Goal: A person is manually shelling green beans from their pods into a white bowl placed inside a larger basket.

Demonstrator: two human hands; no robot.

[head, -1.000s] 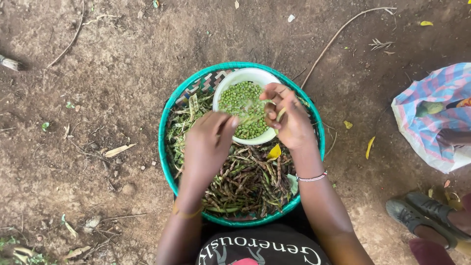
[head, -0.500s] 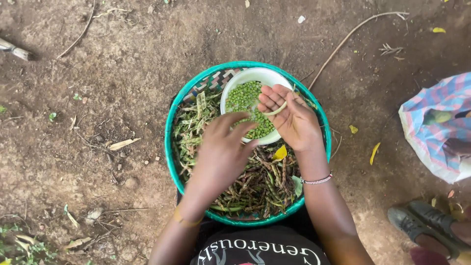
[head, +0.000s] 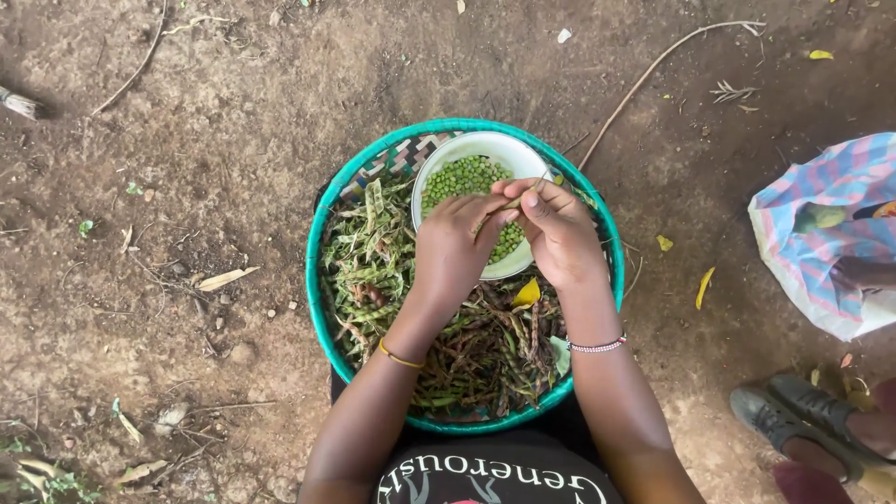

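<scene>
A round woven basket with a teal rim (head: 319,308) rests on my lap, full of green and brown pea pods (head: 373,271). Inside it at the far side sits a white bowl (head: 485,142) holding shelled green peas (head: 462,177). My left hand (head: 453,252) and my right hand (head: 558,233) meet over the bowl's near edge. Together they pinch one thin pod (head: 518,196) between fingers and thumbs. My hands hide part of the bowl.
Bare brown dirt with twigs and dry leaves surrounds the basket. A striped pink-and-blue cloth bag (head: 831,233) lies at the right. Another person's dark shoes (head: 803,420) stand at the lower right. A long thin stick (head: 653,70) lies beyond the basket.
My left hand has come up from the pods in the basket to join my right hand over the bowl. Both now grip one pod.
</scene>
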